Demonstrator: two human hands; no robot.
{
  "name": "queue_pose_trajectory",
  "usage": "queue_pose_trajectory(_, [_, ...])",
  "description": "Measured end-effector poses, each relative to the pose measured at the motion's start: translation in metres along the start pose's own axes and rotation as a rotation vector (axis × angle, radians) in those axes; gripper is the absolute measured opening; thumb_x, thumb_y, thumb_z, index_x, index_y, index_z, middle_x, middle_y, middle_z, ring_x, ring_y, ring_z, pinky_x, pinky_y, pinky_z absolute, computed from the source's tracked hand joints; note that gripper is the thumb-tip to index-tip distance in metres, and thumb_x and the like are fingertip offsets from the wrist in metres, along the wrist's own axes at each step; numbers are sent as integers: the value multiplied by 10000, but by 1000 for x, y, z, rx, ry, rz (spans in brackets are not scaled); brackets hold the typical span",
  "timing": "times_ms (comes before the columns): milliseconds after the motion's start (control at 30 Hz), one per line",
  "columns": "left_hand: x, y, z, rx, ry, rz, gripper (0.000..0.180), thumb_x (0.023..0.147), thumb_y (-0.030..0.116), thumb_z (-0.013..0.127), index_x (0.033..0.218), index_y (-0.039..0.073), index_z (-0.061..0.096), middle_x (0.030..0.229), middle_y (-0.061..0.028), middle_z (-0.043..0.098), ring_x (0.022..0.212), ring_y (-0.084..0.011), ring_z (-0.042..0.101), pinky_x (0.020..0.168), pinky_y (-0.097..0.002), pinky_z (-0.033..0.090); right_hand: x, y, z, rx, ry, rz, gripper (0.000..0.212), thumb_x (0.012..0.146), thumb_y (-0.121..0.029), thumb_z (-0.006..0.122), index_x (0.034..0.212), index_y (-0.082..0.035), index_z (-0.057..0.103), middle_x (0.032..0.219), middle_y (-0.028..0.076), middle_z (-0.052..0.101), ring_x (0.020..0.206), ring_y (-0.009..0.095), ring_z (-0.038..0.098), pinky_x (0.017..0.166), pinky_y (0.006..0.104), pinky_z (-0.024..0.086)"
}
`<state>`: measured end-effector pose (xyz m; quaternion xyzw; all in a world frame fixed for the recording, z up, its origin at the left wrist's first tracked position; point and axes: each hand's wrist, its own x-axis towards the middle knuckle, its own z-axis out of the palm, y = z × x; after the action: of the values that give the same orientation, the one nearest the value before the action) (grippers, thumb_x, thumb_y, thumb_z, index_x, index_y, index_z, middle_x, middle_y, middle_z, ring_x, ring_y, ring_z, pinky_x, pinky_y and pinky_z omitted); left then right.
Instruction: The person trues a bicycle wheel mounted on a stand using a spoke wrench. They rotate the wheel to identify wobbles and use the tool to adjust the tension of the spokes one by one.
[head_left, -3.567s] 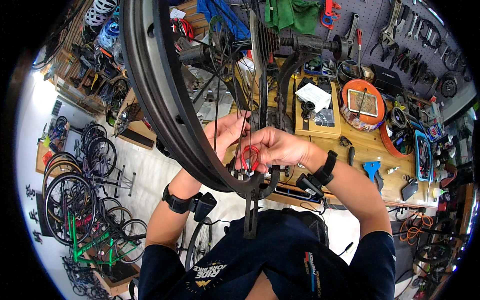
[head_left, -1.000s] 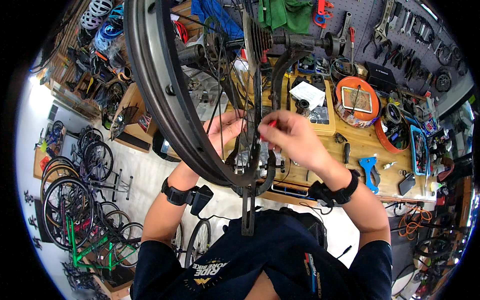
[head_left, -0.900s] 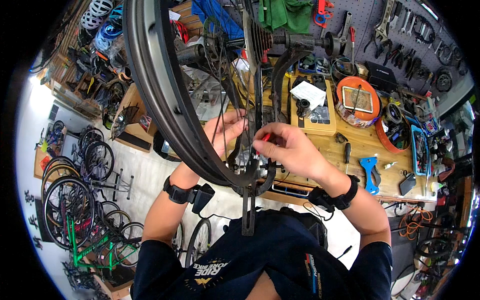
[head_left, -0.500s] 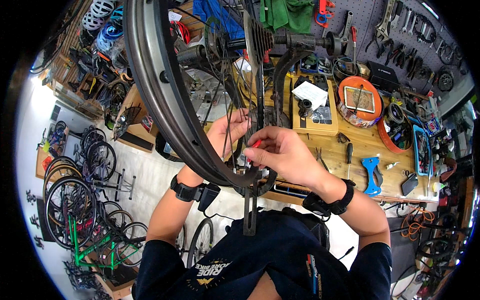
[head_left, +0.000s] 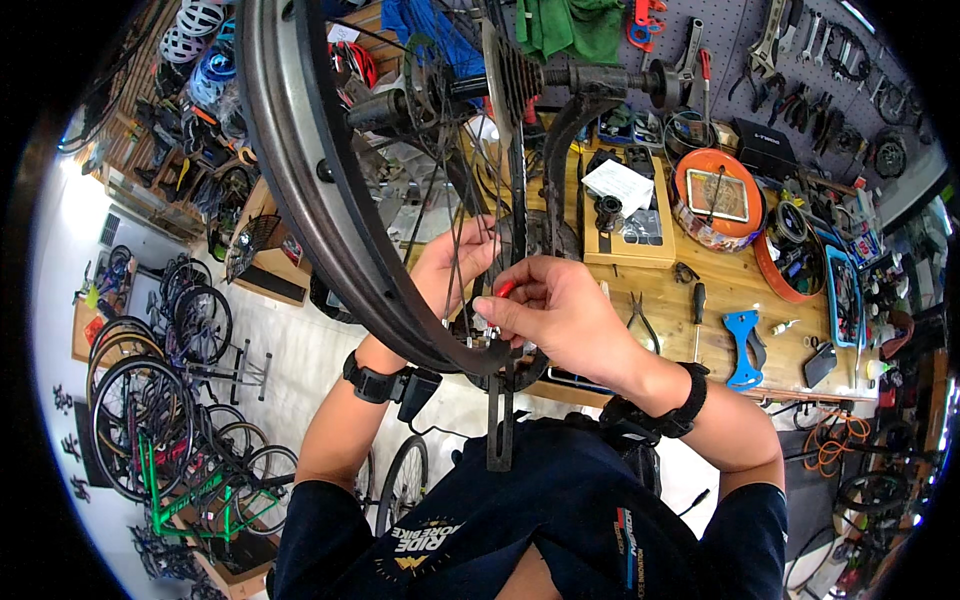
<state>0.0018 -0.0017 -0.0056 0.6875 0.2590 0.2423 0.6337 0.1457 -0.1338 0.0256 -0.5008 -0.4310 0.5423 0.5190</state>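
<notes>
A bicycle wheel with a dark rim (head_left: 318, 215), thin spokes and a rear cassette (head_left: 517, 75) stands upright in a dark metal truing stand (head_left: 568, 150). My right hand (head_left: 555, 305) is closed at the wheel's lower right side, thumb and fingers pinching a small red spoke wrench (head_left: 506, 290) close to the rim. Most of that tool is covered by the fingers. Among the spokes, my left hand (head_left: 452, 268) has its thumb and forefinger pressed together, partly behind the rim and spokes. What it pinches, if anything, is hidden.
On the wooden bench (head_left: 640, 290) lie pliers (head_left: 643, 320), a screwdriver (head_left: 699, 315), a blue tool (head_left: 743, 350), a cardboard box (head_left: 655, 245) and round orange tins (head_left: 717, 240). Tools hang on the pegboard (head_left: 735, 60). Bicycles (head_left: 185, 480) stand at the left.
My right hand has shifted slightly left and rolled a little, the red spoke wrench moving with it. A rim hole now sits slightly lower. My left hand stays almost in place.
</notes>
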Motion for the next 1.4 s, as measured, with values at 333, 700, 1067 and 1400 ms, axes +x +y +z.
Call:
queue_pose_trajectory(333, [3,-14,-1,-56,23,-15,467,943,144,609,1357,-27,476,1193,-78,604,1105,-136,560,986,-292,419,4,-4,8,-385,18,-73,242,880,-160,677,833,59,584,594,55,545,561,93,523,529,285,441])
queue_pose_trajectory(700, [3,-20,-4,-57,-4,17,445,975,129,556,1384,1,437,1263,-79,577,1141,-145,559,1010,-299,419,30,33,-4,-50,-207,-121,187,920,-118,574,1053,3,525,775,7,560,685,63,520,576,239,420])
queue_pose_trajectory(1067, [8,-23,-8,-10,28,6,493,934,168,619,1361,-25,468,1198,-96,608,1128,-156,557,998,-302,413,8,9,-10,-61,-145,26,253,963,-194,601,1043,42,557,815,64,643,690,115,632,627,245,526])
queue_pose_trajectory(1400, [10,-22,-8,-13,34,-15,465,938,219,626,1338,11,512,1185,-61,622,1090,-134,571,924,-266,433,21,40,-32,-197,-56,-24,208,878,-72,630,1001,90,586,768,93,640,655,145,632,590,279,530])
